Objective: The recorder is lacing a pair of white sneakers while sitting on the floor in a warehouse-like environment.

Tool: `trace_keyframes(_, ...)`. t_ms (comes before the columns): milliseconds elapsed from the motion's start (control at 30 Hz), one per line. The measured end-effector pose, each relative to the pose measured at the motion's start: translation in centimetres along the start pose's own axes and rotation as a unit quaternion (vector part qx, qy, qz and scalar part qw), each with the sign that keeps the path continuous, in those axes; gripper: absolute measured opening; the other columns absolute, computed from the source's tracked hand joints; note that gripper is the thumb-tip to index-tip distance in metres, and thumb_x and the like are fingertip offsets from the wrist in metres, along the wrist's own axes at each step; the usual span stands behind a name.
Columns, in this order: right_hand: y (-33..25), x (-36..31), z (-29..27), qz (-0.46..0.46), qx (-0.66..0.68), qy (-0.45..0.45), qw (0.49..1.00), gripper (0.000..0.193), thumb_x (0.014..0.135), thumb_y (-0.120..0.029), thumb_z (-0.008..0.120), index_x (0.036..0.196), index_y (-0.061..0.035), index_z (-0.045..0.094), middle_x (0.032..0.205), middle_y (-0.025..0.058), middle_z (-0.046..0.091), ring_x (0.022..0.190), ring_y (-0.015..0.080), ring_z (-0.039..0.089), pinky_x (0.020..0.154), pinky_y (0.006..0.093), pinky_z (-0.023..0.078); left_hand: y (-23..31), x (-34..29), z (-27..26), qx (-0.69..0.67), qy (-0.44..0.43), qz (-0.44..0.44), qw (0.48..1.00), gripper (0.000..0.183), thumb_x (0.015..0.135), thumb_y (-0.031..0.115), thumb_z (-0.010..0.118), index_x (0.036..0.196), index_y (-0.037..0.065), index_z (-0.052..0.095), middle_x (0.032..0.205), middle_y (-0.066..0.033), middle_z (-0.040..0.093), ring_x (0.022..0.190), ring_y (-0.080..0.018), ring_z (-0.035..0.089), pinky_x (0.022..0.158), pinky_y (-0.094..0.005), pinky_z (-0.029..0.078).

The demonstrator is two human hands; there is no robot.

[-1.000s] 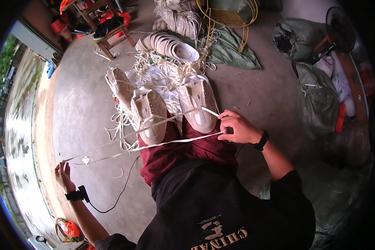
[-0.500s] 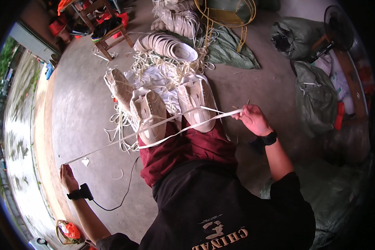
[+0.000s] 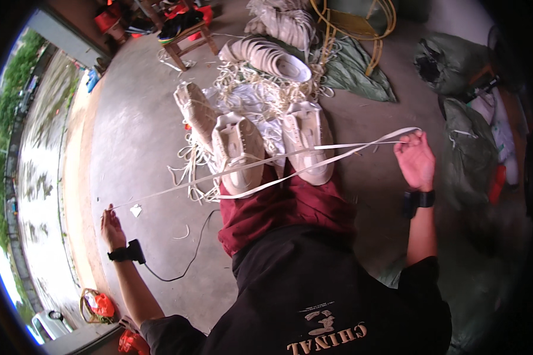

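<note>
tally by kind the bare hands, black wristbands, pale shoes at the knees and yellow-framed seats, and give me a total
Bare hands: 2
Black wristbands: 2
Pale shoes at the knees: 2
Yellow-framed seat: 1
Total: 7

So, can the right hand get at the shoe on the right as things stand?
Probably yes: nothing bulky stands between the right hand and that shoe, though the lace it holds also runs across the shoe and may get in the way.
</note>
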State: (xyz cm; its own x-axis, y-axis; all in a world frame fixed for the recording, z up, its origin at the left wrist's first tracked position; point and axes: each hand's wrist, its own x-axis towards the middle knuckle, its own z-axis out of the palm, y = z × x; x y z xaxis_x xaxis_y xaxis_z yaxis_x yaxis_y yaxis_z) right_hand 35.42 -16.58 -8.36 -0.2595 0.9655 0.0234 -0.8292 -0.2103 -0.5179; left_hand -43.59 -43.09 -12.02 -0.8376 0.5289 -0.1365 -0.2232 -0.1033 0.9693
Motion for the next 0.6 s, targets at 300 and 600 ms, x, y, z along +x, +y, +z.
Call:
trace_keyframes(300, -4.2, -1.0, -5.0, -0.048, 0.049, 0.129, 0.989, 0.018, 0.099, -0.017, 0.046, 0.108, -0.0057, 0.058, 0.098, 0.0046, 0.061, 0.094, 0.0181, 0.055, 0.085, 0.0345, 0.042, 1.4, 0.1, -0.7, -0.019, 0.075, -0.018, 0.997, 0.014, 0.094, 0.013, 0.059, 0.104, 0.003, 0.061, 0.102, -0.0097, 0.068, 0.087, -0.0113, 0.065, 0.068, -0.0190, 0.052)
trace_keyframes(600, -10.5, -3.5, -14.6, -0.083, 0.053, 0.272, 0.957, 0.024, 0.097, -0.015, 0.048, 0.116, -0.0077, 0.061, 0.103, 0.0019, 0.064, 0.094, 0.0152, 0.057, 0.085, 0.0342, 0.041, 2.8, -1.0, 0.0, -0.062, 0.089, -0.028, 0.994, 0.013, 0.089, 0.010, 0.066, 0.098, 0.004, 0.060, 0.096, -0.0106, 0.069, 0.089, -0.0164, 0.067, 0.073, -0.0217, 0.054)
